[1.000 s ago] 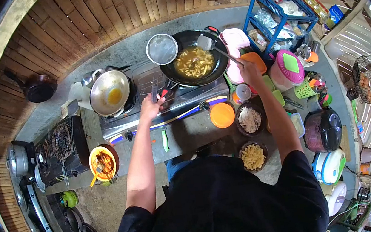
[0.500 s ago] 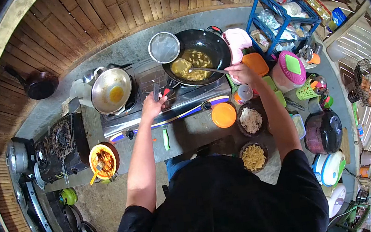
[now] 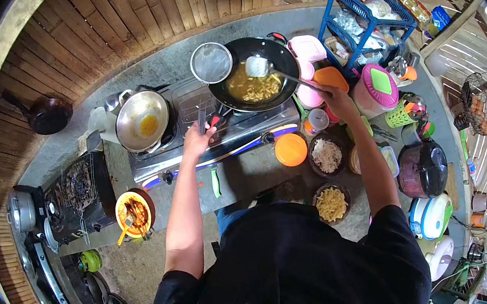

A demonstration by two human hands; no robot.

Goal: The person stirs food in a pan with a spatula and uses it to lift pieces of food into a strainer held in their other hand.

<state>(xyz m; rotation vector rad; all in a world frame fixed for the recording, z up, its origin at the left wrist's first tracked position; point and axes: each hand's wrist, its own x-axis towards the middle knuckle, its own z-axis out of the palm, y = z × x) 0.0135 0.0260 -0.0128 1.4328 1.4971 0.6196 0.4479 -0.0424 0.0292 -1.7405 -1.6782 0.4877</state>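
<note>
Head camera is showing me the right hand (image 3: 336, 100) clamping its grip on a spatula (image 3: 258, 66), whose blade is hanging inside the wok (image 3: 274, 52). The left hand (image 3: 198, 139) is gripping the strainer (image 3: 211, 63), perhaps the wok's handle too; I cannot quite tell. Cooking is looking unfinished: pale pieces (image 3: 262, 93) are lying in the liquid, none are showing in the strainer, and uncooked-looking strips (image 3: 331, 203) are sitting nearby.

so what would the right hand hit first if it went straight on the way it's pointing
Probably the orange container, just beyond the right hand, though depth is hard to judge and it might pass over the top.
</note>
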